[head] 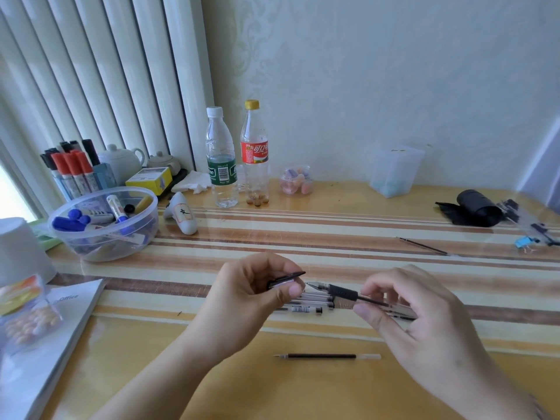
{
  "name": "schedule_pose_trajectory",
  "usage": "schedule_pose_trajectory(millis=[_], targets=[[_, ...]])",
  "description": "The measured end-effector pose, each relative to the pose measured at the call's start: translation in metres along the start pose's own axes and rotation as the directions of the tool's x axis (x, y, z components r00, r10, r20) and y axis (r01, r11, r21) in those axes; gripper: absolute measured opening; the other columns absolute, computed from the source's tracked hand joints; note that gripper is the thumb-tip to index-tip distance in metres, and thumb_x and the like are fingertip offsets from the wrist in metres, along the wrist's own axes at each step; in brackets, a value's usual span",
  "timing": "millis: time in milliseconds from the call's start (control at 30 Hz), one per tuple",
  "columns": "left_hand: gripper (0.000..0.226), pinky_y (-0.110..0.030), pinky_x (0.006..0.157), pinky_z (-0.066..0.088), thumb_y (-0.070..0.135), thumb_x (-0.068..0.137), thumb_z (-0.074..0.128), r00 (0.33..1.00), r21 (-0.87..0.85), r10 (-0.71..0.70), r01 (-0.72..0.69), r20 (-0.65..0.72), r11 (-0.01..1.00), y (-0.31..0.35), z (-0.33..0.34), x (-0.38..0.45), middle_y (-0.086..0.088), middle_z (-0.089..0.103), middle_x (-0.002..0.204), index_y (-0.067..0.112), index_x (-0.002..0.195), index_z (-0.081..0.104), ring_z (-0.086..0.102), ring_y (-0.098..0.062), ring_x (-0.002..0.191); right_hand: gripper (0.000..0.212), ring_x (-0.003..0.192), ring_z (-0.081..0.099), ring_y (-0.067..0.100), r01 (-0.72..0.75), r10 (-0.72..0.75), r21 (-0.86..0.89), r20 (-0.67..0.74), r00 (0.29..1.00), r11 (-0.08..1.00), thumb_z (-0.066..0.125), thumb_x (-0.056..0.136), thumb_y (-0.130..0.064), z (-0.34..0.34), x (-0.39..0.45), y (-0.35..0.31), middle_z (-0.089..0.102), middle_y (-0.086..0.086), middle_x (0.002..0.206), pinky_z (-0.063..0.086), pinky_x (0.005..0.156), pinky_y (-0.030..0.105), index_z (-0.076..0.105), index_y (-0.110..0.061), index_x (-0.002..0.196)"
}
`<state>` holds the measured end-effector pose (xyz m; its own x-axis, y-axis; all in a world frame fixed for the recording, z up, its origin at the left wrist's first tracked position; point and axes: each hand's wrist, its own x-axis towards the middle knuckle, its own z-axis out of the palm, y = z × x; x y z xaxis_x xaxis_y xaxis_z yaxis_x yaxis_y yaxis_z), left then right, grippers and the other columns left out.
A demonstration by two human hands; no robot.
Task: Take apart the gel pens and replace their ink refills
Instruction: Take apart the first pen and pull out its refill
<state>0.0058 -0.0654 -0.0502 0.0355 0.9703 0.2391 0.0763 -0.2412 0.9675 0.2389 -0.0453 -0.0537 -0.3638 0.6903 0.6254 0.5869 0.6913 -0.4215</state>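
My left hand (251,295) pinches a black pen cap (286,279) with its clip pointing right. My right hand (406,313) grips a clear gel pen (342,291) by its barrel; the pen's black rubber grip and metal tip point left toward the cap, a small gap apart. Under my hands several more clear gel pens (306,304) lie side by side on the table. One loose refill (327,356) lies on the table in front of me. Another thin refill (422,246) lies farther back to the right.
A clear bowl of markers (104,224) and a marker holder (72,168) stand at the left, beside a white booklet (51,344). Two plastic bottles (236,156) stand at the back. A black roll (475,209) and small bags (530,228) lie at the right.
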Motion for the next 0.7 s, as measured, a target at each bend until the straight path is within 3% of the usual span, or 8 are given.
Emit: schedule_pose_trajectory(millis=[167, 367, 467, 533, 600, 700], targets=[[0.010, -0.022, 0.064, 0.052, 0.020, 0.074, 0.075, 0.998, 0.088, 0.023, -0.028, 0.054, 0.996, -0.002, 0.001, -0.001, -0.002, 0.072, 0.076, 0.017, 0.084, 0.073, 0.061, -0.013, 0.062, 0.016, 0.080, 0.055, 0.002, 0.063, -0.063, -0.012, 0.007, 0.998, 0.998, 0.062, 0.082, -0.043, 0.005, -0.001, 0.002, 0.055, -0.028, 0.079, 0.046, 0.064, 0.022, 0.064, -0.028, 0.085], [0.011, -0.025, 0.066, 0.054, 0.019, 0.076, 0.079, 0.993, 0.247, -0.022, -0.007, 0.114, 0.969, -0.001, 0.003, -0.006, 0.000, 0.074, 0.072, 0.022, 0.084, 0.073, 0.068, -0.013, 0.062, 0.021, 0.076, 0.058, 0.014, 0.144, -0.144, -0.095, 0.005, 0.990, 0.985, 0.064, 0.081, -0.041, 0.006, 0.000, 0.003, 0.063, -0.019, 0.076, 0.049, 0.064, 0.036, 0.071, -0.022, 0.083], [0.017, -0.032, 0.073, 0.057, 0.025, 0.079, 0.079, 0.992, 0.353, -0.045, 0.001, 0.116, 0.936, -0.004, 0.009, -0.009, 0.009, 0.076, 0.072, 0.034, 0.092, 0.071, 0.071, -0.012, 0.072, 0.021, 0.069, 0.055, 0.004, 0.139, -0.137, -0.076, 0.035, 0.990, 0.987, 0.063, 0.081, -0.041, 0.012, -0.003, 0.002, 0.066, -0.018, 0.075, 0.049, 0.060, 0.033, 0.072, -0.022, 0.082], [0.023, -0.026, 0.070, 0.055, 0.026, 0.078, 0.080, 0.996, 0.364, -0.037, 0.003, 0.085, 0.931, -0.005, 0.011, -0.010, 0.016, 0.076, 0.075, 0.039, 0.095, 0.071, 0.069, -0.002, 0.069, 0.020, 0.064, 0.049, -0.008, 0.100, -0.099, -0.024, 0.030, 0.995, 0.995, 0.065, 0.080, -0.041, 0.014, -0.004, 0.002, 0.067, -0.018, 0.075, 0.048, 0.055, 0.025, 0.072, -0.023, 0.081], [0.026, -0.028, 0.067, 0.057, 0.024, 0.077, 0.080, 0.997, 0.373, -0.029, 0.001, 0.070, 0.928, -0.005, 0.011, -0.010, 0.018, 0.075, 0.074, 0.042, 0.094, 0.072, 0.065, -0.002, 0.061, 0.015, 0.061, 0.055, -0.005, 0.083, -0.084, 0.042, 0.023, 0.996, 0.996, 0.071, 0.079, -0.036, 0.014, -0.004, 0.003, 0.068, -0.015, 0.075, 0.048, 0.051, 0.023, 0.073, -0.021, 0.081], [0.029, -0.036, 0.070, 0.059, 0.024, 0.077, 0.081, 0.997, 0.383, -0.018, -0.013, 0.077, 0.924, -0.004, 0.010, -0.011, 0.010, 0.077, 0.077, 0.050, 0.086, 0.071, 0.069, -0.016, 0.066, 0.008, 0.061, 0.062, 0.002, 0.083, -0.086, 0.075, 0.026, 0.996, 0.994, 0.074, 0.075, -0.025, 0.017, -0.005, 0.003, 0.068, -0.013, 0.074, 0.049, 0.051, 0.024, 0.075, -0.019, 0.081]])
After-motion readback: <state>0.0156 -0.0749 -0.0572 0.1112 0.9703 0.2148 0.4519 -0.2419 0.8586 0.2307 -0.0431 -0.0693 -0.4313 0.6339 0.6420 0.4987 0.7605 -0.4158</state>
